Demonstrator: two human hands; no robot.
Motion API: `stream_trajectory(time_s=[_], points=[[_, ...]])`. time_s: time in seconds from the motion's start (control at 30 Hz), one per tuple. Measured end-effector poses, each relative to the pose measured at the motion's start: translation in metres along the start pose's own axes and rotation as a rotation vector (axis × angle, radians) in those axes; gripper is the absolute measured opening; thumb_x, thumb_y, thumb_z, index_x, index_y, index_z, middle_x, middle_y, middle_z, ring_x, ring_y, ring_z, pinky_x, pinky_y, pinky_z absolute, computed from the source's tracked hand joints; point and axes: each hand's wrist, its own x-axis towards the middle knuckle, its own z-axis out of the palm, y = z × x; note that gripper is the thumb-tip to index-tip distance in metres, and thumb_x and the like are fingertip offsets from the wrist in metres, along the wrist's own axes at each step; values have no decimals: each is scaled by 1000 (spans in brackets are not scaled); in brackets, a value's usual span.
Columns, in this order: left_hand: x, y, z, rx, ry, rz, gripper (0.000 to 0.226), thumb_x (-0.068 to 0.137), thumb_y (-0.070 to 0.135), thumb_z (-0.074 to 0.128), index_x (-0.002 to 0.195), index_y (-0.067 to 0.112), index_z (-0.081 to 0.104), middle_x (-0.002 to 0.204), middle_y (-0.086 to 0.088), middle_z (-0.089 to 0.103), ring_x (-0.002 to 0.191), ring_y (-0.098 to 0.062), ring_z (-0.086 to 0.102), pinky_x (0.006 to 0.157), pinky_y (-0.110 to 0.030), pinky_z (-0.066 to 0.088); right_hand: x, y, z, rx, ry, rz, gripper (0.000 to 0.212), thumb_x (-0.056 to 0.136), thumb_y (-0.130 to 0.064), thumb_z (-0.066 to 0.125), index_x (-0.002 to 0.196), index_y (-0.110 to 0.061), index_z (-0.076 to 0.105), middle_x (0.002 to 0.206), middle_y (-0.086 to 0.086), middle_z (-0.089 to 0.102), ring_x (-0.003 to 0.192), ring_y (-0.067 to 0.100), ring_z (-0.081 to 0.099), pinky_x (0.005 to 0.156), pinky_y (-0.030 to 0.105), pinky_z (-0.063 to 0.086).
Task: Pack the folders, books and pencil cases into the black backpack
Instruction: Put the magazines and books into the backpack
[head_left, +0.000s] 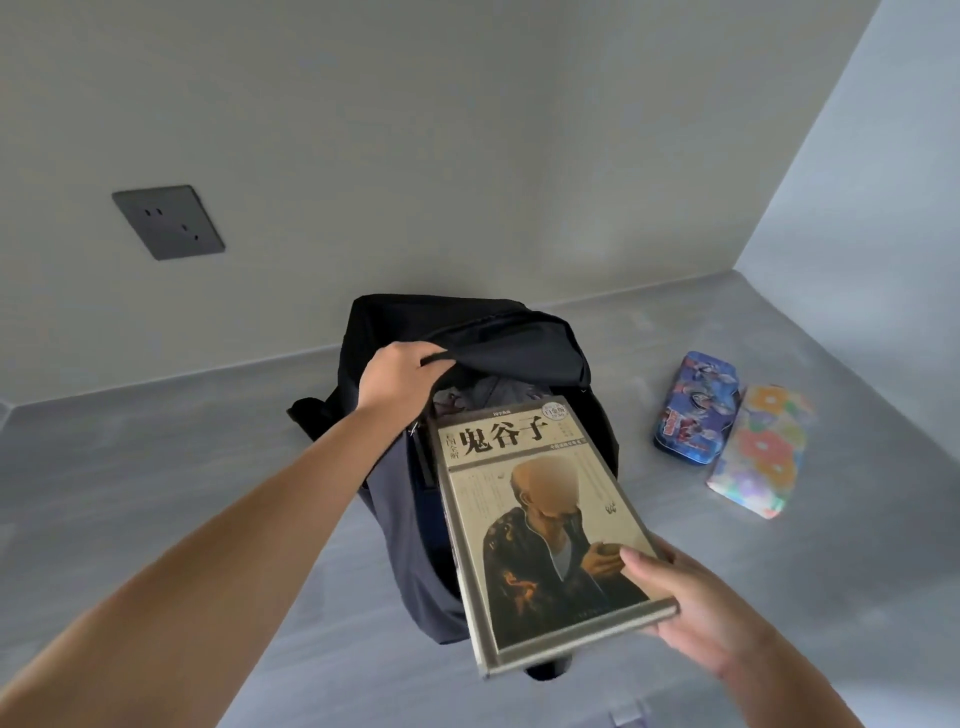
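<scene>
1. Leftmost, a dark grey wall socket sits on the wall above the grey desk.
2. Your left hand reaches in from the lower left. Its fingers are curled round the upper edge of the black backpack, pinching the fabric and holding the opening wide.
3. That backpack stands upright on the desk near the back wall with its main compartment unzipped. Something grey shows inside, too dim to name.
4. Just right of your left hand, the book, a beige hardcover with a robed figure on its cover, is tilted. Its top end is over the backpack's open mouth and its lower end points toward you.
5. Your right hand grips the book's lower right corner, with the thumb pressed on the cover and the other fingers curled underneath.
6. Farther right, the blue pencil case and the floral pencil case lie side by side on the desk, touching each other and apart from the backpack.
</scene>
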Motion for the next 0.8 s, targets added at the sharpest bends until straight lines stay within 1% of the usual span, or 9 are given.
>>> stream_trajectory(time_s=[0.1, 0.17, 0.23, 0.3, 0.37, 0.43, 0.53, 0.67, 0.8], points=[[-4, 0, 1, 12, 10, 15, 26, 92, 27, 56, 113, 17, 68, 98, 2, 71, 81, -8, 60, 75, -26, 49, 28, -20, 22, 3, 23, 5, 40, 73, -13, 63, 113, -13, 62, 112, 10, 65, 112, 20, 53, 74, 46, 49], [-5, -2, 2, 4, 13, 2, 26, 92, 28, 56, 113, 18, 68, 88, 3, 70, 72, -8, 60, 70, -26, 49, 52, -37, 36, -29, 22, -20, 38, 75, -14, 65, 114, -11, 62, 117, 10, 63, 116, 20, 52, 78, 47, 51], [-5, -4, 2, -6, 12, -12, 26, 92, 28, 57, 112, 17, 68, 81, 3, 69, 66, -9, 60, 67, -25, 48, 73, -54, 49, -93, 12, -55, 27, 84, -13, 63, 111, -13, 62, 118, 10, 61, 114, 21, 54, 81, 46, 52], [-5, -4, 2, -16, 5, -8, 26, 92, 27, 56, 114, 16, 67, 91, 1, 71, 78, -11, 63, 75, -27, 51, 94, -69, 57, -155, 32, -80, 20, 88, -14, 61, 108, -16, 62, 115, 9, 62, 107, 20, 58, 80, 42, 54], [-6, -5, 3, -31, 0, -4, 26, 92, 25, 56, 114, 16, 67, 101, 0, 71, 91, -14, 64, 83, -30, 52, 108, -75, 59, -146, 88, -90, 28, 87, -17, 63, 114, -11, 61, 118, 13, 64, 106, 24, 62, 82, 42, 55], [-7, -6, 4, -39, 5, -16, 26, 92, 24, 56, 114, 16, 67, 101, 0, 71, 93, -15, 64, 84, -31, 52, 111, -68, 55, -6, 154, -75, 35, 85, -14, 65, 116, -1, 58, 118, 20, 64, 107, 30, 63, 89, 45, 53], [-10, -8, 7, -49, 16, -22, 26, 92, 23, 56, 114, 16, 67, 103, -1, 70, 95, -15, 63, 84, -29, 51, 106, -49, 46, 179, 181, -13, 29, 85, -6, 64, 111, 2, 55, 113, 24, 63, 107, 33, 61, 93, 45, 50], [-16, -8, 11, -47, 5, -17, 26, 92, 21, 57, 115, 16, 67, 106, 1, 69, 95, -10, 59, 84, -22, 45, 110, -42, 52, 175, 220, -22, 25, 85, -3, 62, 109, 2, 55, 108, 23, 63, 101, 33, 63, 88, 42, 52], [-24, -7, 15, -17, -16, -12, 24, 90, 20, 60, 112, 18, 69, 103, 2, 71, 94, -12, 63, 84, -27, 50, 128, -59, 73, 131, 250, -92, 28, 82, -8, 68, 106, -1, 58, 106, 19, 64, 98, 29, 65, 89, 38, 53]])
